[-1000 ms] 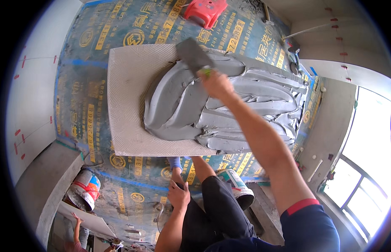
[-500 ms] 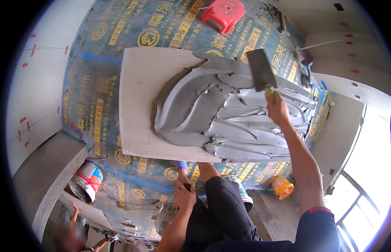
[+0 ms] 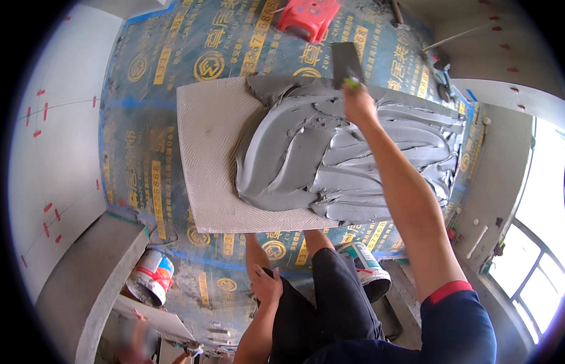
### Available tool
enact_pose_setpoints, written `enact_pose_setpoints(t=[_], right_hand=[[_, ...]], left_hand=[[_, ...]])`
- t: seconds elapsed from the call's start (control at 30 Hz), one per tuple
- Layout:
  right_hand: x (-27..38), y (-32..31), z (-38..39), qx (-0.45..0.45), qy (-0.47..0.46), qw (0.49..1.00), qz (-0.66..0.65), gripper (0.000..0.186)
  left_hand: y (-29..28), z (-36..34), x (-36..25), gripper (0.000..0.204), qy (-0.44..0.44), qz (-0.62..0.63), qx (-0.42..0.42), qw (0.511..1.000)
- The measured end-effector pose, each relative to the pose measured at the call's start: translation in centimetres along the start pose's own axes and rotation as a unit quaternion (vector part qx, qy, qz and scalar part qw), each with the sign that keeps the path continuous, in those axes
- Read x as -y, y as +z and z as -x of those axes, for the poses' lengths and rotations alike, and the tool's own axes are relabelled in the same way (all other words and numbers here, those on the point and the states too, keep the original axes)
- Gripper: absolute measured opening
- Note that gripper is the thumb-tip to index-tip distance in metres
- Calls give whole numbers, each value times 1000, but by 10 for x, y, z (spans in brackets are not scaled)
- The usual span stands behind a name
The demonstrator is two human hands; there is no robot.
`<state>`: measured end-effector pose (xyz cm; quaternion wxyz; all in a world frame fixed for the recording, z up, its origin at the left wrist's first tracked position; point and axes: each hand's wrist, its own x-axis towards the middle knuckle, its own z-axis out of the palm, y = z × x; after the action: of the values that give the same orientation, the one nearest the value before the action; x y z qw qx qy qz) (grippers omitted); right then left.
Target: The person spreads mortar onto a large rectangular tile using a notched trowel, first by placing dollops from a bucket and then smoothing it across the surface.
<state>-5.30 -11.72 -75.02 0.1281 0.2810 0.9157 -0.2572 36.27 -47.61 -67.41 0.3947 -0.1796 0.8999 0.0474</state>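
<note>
My right hand (image 3: 360,106) is closed round the green handle of a trowel (image 3: 347,62) with a flat, dark rectangular blade. The blade is over the far edge of a large pale tile (image 3: 211,155) with a ribbed back; whether it touches the mortar there I cannot tell. Thick grey mortar (image 3: 288,161) covers the middle and right of the tile in swirls and ridges, while the left strip is bare. My left hand (image 3: 267,285) rests on my left knee, fingers apart, holding nothing.
A red plastic stool (image 3: 308,19) stands beyond the tile. White buckets stand at the lower left (image 3: 151,276) and beside my right leg (image 3: 368,273). A concrete ledge (image 3: 94,273) lies left. Another person (image 3: 133,343) is by a pale board (image 3: 155,318) at bottom left.
The trowel in my right hand has moved left and farther away. The whole view has shifted, and the orange bucket is out of sight. My left hand stays on the knee.
</note>
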Motion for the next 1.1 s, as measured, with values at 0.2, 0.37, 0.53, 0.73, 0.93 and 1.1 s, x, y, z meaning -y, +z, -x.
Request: enact_pose_setpoints(t=[0.2, 0.37, 0.53, 0.73, 0.93, 1.1], right_hand=[[-59, -100, 115, 15, 290, 815, -502, 39], [50, -16, 177, 115, 305, 798, -507, 50], [115, 50, 225, 226, 18, 972, -58, 47], [-59, -23, 206, -24, 190, 981, -35, 42], [21, 5, 267, 143, 355, 861, -336, 57], [90, 87, 339, 180, 148, 966, -116, 45]], left_hand=[[-26, -37, 24, 79, 36, -45, 41, 997], [-54, -63, 41, 77, 90, -23, 63, 994], [-78, -88, 69, 78, 100, -43, 105, 988], [-86, -98, 82, 78, 129, -47, 113, 984], [-87, -100, 89, 78, 149, -92, 127, 976], [-95, -115, 90, 78, 171, -88, 124, 974]])
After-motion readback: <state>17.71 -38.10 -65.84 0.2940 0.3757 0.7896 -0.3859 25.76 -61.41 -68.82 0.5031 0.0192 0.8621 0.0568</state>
